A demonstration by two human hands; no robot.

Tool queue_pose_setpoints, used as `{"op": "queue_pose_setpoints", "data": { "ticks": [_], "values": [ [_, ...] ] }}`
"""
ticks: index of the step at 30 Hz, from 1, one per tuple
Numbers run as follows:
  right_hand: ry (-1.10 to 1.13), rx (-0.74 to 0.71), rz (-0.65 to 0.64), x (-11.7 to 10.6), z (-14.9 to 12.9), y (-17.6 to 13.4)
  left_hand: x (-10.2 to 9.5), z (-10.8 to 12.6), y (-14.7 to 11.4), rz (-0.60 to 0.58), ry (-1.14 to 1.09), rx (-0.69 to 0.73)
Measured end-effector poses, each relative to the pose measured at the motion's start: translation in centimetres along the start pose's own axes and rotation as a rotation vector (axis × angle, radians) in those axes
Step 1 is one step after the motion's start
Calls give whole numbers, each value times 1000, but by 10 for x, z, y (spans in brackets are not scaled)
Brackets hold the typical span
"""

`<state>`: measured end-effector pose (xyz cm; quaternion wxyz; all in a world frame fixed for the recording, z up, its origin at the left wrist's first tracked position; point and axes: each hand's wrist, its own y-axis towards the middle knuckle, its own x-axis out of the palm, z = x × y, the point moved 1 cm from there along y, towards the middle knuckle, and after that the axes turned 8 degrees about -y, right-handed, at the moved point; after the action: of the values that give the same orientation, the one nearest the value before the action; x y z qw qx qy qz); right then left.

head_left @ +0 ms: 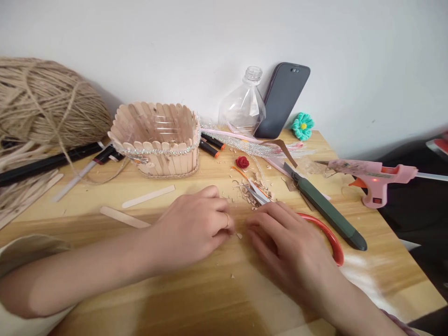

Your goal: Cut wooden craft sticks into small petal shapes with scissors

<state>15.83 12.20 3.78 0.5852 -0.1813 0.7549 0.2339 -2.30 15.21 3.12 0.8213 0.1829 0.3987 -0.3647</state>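
Observation:
My left hand is closed above the table, its fingers curled inward with a ring on one. What it holds, if anything, is hidden. A tiny wood chip lies between the two hands. Opposite it, my right hand rests loosely bent, thumb apart from the fingers, with nothing visible in it. Behind and partly under this hand lie red-handled scissors, their blades over a heap of wood shavings. Two craft sticks lie near my left hand; one is partly covered by my forearm.
A craft-stick basket stands behind, beside a twine ball. A clear bottle top and phone stand by the wall. Right are a green utility knife and a lit pink glue gun. A red paper rose lies mid-table.

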Motion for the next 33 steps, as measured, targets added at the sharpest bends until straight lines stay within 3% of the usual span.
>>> {"op": "queue_pose_setpoints", "data": {
  "ticks": [6,16,33],
  "values": [
    [62,-66,-42,-1,0,-2,1,2,-1,3,12,2],
    [110,-44,5,9,-1,-2,2,1,-2,-20,9,-15],
    [167,-11,29,12,-3,-1,8,2,-6,62,32,39]
  ]
}}
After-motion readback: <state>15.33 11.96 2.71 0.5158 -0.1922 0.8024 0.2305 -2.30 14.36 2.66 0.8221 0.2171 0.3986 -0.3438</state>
